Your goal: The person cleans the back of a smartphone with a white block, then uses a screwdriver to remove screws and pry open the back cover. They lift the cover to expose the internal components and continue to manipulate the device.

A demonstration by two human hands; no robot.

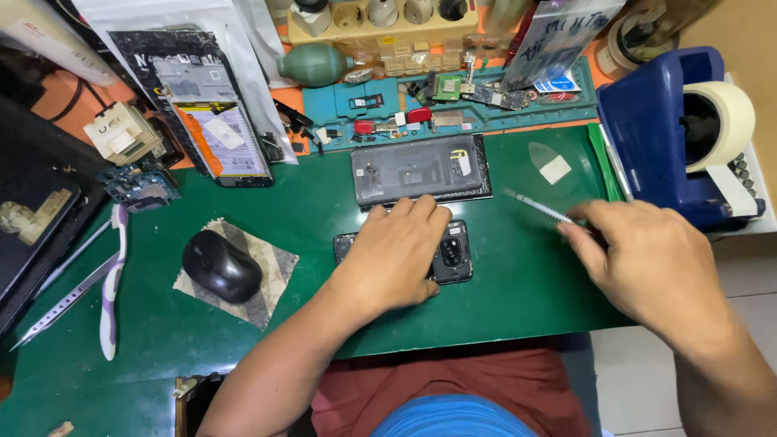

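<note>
At the far left of the frame a purple-and-white toothbrush (111,275) and long metal tweezers (61,303) lie on my green desk (518,299) mat, well apart from the work. Right of them the black computer mouse (220,265) sits on its checked cloth scrap (271,271). At upper left a removed phone screen (212,121) lies against a plastic bag.

In the middle, my left hand (396,255) lies flat, fingers spread and pressing down on the opened smartphone (452,255), whose camera block shows just right of my knuckles. Directly above it, touching my fingertips, lies the detached grey back cover (421,171).

To the right, my right hand (647,263) pinches a thin metal probe (538,208), its tip pointing up-left and hanging over the mat, clear of the phone. I judge the care here lies in keeping the left palm's weight even so the phone cannot slide, and bringing the tip in low and shallow rather than stabbing down near the camera.

At the right edge stands the blue tape dispenser (655,129).
</note>
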